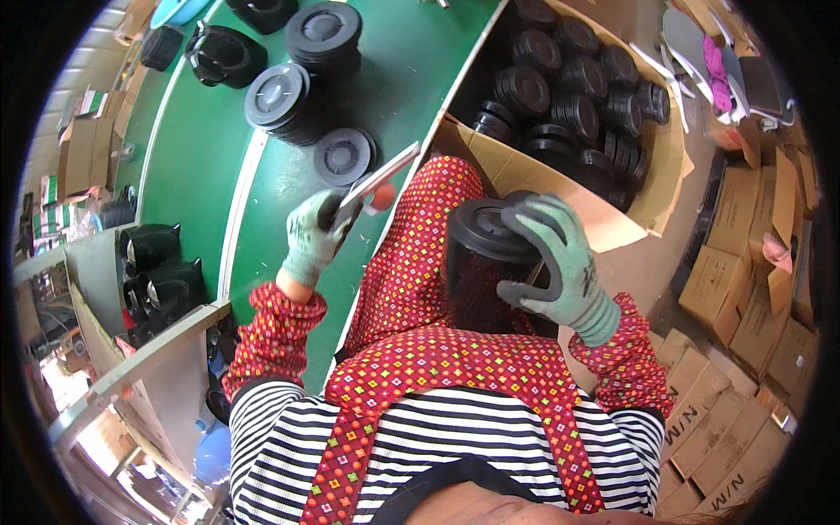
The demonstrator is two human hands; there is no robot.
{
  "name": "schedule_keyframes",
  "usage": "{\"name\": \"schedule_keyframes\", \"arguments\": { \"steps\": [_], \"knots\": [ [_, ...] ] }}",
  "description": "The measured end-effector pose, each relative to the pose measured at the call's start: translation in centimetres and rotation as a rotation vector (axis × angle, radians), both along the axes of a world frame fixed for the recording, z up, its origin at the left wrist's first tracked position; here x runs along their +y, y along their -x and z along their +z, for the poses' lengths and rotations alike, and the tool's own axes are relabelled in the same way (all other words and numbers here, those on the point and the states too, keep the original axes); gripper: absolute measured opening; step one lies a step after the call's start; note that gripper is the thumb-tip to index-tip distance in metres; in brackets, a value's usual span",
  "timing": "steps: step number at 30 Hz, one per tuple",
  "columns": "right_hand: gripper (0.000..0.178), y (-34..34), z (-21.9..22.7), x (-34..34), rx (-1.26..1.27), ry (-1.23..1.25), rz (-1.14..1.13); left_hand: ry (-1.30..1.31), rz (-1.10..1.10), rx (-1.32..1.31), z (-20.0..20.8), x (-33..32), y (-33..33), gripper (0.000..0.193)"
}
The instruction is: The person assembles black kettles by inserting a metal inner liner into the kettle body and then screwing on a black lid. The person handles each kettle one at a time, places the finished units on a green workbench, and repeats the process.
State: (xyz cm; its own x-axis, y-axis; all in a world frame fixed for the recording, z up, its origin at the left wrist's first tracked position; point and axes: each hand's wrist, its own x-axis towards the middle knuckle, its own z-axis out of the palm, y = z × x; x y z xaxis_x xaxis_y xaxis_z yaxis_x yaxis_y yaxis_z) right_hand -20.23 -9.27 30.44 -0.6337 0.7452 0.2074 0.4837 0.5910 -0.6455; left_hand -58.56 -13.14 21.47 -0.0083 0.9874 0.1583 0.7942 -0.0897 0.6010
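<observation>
My left hand [315, 236], in a green and black work glove, is closed on a thin, flat, pale-edged object [385, 181] held at a slant above the edge of the green table. A small reddish round part shows beside it; its exact kind is unclear. In its green glove, my right hand [556, 262] curves round the side of a stack of black round lids [492, 229], fingers at the top edge and thumb lower down. That stack stands upright by my lap, its base hidden. Just beyond my left hand, a few black lids [343, 157] lie on the table.
Taller stacks of black lids [278, 96] stand farther back on the green table [192, 166], near black pots [225, 56]. On the right, an open cardboard box [612, 226] holds many lid stacks. More cartons [722, 293] are piled at the far right.
</observation>
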Motion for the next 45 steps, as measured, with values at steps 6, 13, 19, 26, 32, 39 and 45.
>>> {"name": "schedule_keyframes", "arguments": {
  "steps": [6,13,19,26,32,39,45],
  "knots": [
    [0.061,1.0,-5.0,-0.7,0.218,-0.02,-0.161,0.058,0.222,0.25,-8.8,-11.6,5.8,0.019],
    [0.021,3.2,-3.8,3.6,0.616,0.19,-0.44,0.013,0.229,0.128,-3.2,-10.2,1.5,0.108],
    [0.03,10.7,-4.8,4.4,0.954,1.009,-0.304,-0.046,-0.248,-0.412,5.5,-10.5,-2.3,0.077],
    [0.037,17.7,-9.0,2.4,0.443,0.854,-0.168,0.03,0.373,-0.965,6.3,-11.2,5.5,0.04],
    [0.048,16.9,-14.4,0.0,0.163,-0.083,0.095,-0.198,0.679,-0.836,-1.9,2.3,19.5,0.033],
    [0.042,17.3,-13.4,0.3,0.127,-0.055,0.165,-0.263,0.975,-0.45,-6.7,13.6,28.4,0.046],
    [0.04,17.2,-14.2,0.6,0.124,-0.022,0.13,-0.275,1.141,0.167,-4.9,9.6,29.2,0.117]
  ]
}}
